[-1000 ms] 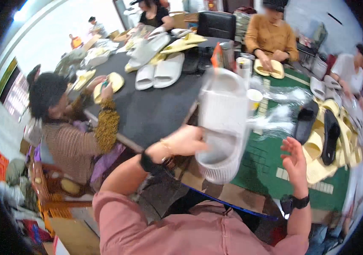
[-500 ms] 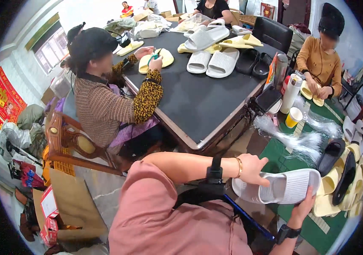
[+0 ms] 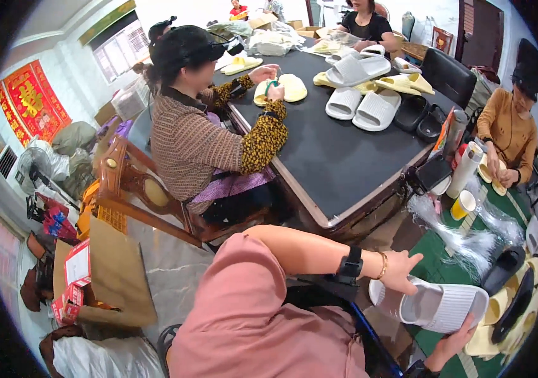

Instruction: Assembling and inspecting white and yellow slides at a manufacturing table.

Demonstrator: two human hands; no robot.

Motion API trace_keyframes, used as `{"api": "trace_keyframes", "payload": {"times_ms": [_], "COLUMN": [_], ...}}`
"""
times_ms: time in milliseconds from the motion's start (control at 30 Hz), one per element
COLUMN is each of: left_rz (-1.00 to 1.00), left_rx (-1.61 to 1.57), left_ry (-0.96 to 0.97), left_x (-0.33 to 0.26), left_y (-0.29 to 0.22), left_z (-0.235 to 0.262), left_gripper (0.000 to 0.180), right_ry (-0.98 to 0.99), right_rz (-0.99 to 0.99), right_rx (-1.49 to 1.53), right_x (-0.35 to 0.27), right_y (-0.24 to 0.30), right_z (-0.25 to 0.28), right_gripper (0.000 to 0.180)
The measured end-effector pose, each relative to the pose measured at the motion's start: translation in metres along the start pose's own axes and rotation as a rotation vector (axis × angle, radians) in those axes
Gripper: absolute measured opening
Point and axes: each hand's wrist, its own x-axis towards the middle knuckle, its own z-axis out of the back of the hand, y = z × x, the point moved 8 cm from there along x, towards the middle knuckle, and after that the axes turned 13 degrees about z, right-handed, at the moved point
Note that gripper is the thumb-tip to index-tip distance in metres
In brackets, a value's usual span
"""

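A pair of light grey slide slippers is in front of me, one overlapping the other. The upper slipper (image 3: 462,307) has a wide ribbed strap; of the lower slipper (image 3: 379,293) only the end on the left shows. My left hand (image 3: 397,272) grips the upper slipper near its heel end, thumb over the edge and index finger sticking out; its other fingers are hidden. My right hand (image 3: 455,345) holds the strap end from below, fingers wrapped round the side. Beside them, cream slippers (image 3: 503,301) and black slippers (image 3: 509,312) lie piled on the green surface (image 3: 434,253).
Clear plastic strands (image 3: 451,233), a yellow cup (image 3: 463,205) and a white bottle (image 3: 465,170) stand beyond my hands. A dark table (image 3: 344,189) bears grey, cream and black slippers. One person (image 3: 202,135) works on cream slippers at left, another (image 3: 509,129) at right. An open carton (image 3: 121,271) stands on the floor.
My view has turned left, so the surroundings appear shifted right. Both hands keep their hold on the grey slippers, which are now slightly more tilted down to the right.
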Motion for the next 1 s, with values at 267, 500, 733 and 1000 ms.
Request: {"api": "trace_keyframes", "payload": {"times_ms": [267, 500, 733, 1000], "left_rz": [-0.094, -0.319, -0.502, -0.24], "left_rx": [0.109, 0.501, 0.364, 0.046], "left_ry": [-0.464, -0.361, -0.234, -0.104], "left_x": [-0.031, -0.03, 0.011, 0.022], "left_y": [-0.021, -0.029, -0.054, 0.034], "left_z": [0.098, 0.108, 0.031, -0.003], "left_gripper": [0.068, 0.089, 0.083, 0.075], "right_ry": [0.045, 0.096, 0.529, 0.52], "right_rz": [0.5, -0.121, 0.146, 0.15], "right_rx": [-0.747, -0.183, -0.622, -0.734], "right_x": [0.014, 0.029, 0.016, -0.034], "right_y": [0.062, 0.077, 0.014, 0.001], "right_z": [0.024, 0.02, -0.091, -0.076], "right_gripper": [0.042, 0.036, 0.052, 0.048]}}
